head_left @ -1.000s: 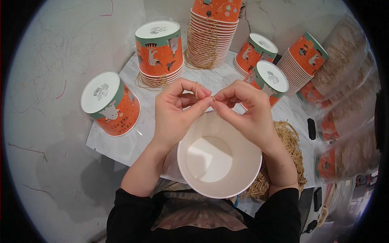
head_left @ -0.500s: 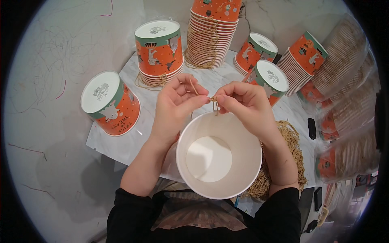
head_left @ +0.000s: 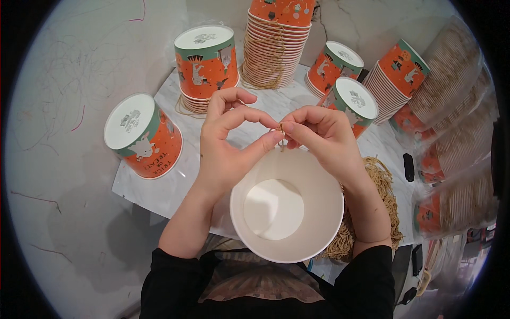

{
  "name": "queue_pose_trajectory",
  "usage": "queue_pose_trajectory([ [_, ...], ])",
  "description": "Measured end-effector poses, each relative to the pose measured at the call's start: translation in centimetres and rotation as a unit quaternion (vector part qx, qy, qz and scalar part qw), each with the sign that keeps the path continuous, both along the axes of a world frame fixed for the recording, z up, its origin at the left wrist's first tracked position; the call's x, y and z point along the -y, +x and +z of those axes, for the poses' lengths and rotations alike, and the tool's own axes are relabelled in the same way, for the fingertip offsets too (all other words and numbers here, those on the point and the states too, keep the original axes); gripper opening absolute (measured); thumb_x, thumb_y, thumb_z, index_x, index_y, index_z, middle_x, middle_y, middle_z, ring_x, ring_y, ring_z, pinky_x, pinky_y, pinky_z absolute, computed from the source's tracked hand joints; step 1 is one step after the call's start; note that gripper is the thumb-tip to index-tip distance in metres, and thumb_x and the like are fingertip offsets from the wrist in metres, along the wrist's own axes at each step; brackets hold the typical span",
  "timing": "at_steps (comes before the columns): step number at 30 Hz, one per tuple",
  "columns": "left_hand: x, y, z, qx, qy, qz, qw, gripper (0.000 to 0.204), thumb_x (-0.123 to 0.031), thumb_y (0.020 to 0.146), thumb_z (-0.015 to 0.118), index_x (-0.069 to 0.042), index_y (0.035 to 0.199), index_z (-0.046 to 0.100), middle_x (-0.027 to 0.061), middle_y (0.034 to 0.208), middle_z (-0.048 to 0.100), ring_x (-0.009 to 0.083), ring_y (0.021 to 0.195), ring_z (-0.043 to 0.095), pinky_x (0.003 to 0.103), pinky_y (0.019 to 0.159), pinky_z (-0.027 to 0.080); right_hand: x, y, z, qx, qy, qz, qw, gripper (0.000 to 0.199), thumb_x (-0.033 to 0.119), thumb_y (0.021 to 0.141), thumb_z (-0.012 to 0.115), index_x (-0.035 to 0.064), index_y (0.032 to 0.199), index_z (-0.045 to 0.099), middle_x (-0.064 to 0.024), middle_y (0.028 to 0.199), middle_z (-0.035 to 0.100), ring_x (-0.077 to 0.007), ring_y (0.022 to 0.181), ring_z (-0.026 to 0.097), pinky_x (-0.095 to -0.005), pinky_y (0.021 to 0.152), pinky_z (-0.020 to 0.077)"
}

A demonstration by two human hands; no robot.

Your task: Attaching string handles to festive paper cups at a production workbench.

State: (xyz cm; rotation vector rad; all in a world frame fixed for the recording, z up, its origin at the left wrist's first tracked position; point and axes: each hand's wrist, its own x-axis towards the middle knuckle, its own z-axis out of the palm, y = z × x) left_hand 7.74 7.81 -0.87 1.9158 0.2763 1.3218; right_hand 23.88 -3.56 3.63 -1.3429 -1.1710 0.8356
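Marbled table (head_left: 190, 146), right hand (head_left: 328, 139) tight on cord (head_left: 281, 128), left hand (head_left: 227, 142) (loosely curled, hold unclear) beside it.

I see, through the head camera, a black top (head_left: 260, 312) with sleeves (head_left: 367, 276) ending near the elbows. Its front bears a muted, brownish print (head_left: 260, 284). The left hand (head_left: 228, 141) and right hand (head_left: 325, 139) are bare.

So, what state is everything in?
Left hand: thumb and forefinger at the cord
Right hand: pinching the cord
Cord: bunched, partly hanging
White-lined bucket: mouth facing the camera
Leftmost orange bucket: upside down
Tall bucket stack: nested, upside down
Cord bundle: loosely heaped
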Motion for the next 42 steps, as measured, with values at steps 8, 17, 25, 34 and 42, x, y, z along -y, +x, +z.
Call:
queue_pose_trajectory([
  [8,-0.03,0.17,-0.11,-0.032,-0.020,-0.011,0.999,0.018,-0.008,0.072,0.086,-0.010,0.086,0.075,0.0055,0.116,0.052,0.0189,0.111,0.053,0.033,0.096,0.044,-0.04,0.09,-0.29,0.009,0.006,0.019,1.000,0.020,0.015,0.095,0.068,-0.0050,0.100,0.070,-0.0037,0.089,0.071,-0.0069,0.080,0.065,-0.0224,0.072,0.0529],
  [17,-0.02,-0.09,0.33,-0.048,-0.011,-0.027,0.998,0.015,-0.006,0.075,0.083,-0.008,0.085,0.071,0.0052,0.114,0.054,0.0201,0.111,0.055,0.032,0.095,0.044,0.08,-0.03,-0.24,0.113,0.041,0.007,0.993,0.017,0.012,0.093,0.067,-0.0046,0.096,0.071,-0.0037,0.086,0.071,-0.0064,0.077,0.064,-0.0230,0.071,0.0516],
  [25,0.01,0.11,-0.02,-0.001,-0.244,-0.169,0.955,0.014,-0.013,0.089,0.074,-0.003,0.096,0.066,0.0070,0.118,0.057,0.0163,0.111,0.054,0.032,0.095,0.043,-0.01,-0.28,-0.45,0.086,0.038,0.005,0.996,0.018,0.013,0.094,0.067,-0.0044,0.099,0.069,-0.0032,0.087,0.070,-0.0068,0.076,0.064,-0.0234,0.069,0.0517],
  [34,-0.49,-0.03,-0.08,-0.050,-0.037,-0.044,0.997,0.017,-0.015,0.078,0.084,-0.008,0.086,0.070,0.0065,0.117,0.057,0.0183,0.113,0.056,0.034,0.099,0.042,-0.06,-0.14,-0.60,0.080,0.047,0.003,0.996,0.017,0.012,0.094,0.067,-0.0043,0.099,0.069,-0.0038,0.087,0.070,-0.0074,0.076,0.065,-0.0240,0.069,0.0525],
  [42,-0.57,0.05,-0.28,-0.023,-0.142,-0.125,0.982,0.013,-0.017,0.089,0.073,-0.004,0.090,0.070,0.0077,0.118,0.059,0.0166,0.113,0.055,0.034,0.098,0.043,0.16,-0.55,-0.19,0.121,0.039,-0.004,0.992,0.016,0.011,0.094,0.066,-0.0040,0.099,0.069,-0.0038,0.086,0.070,-0.0076,0.076,0.064,-0.0243,0.068,0.0522],
])
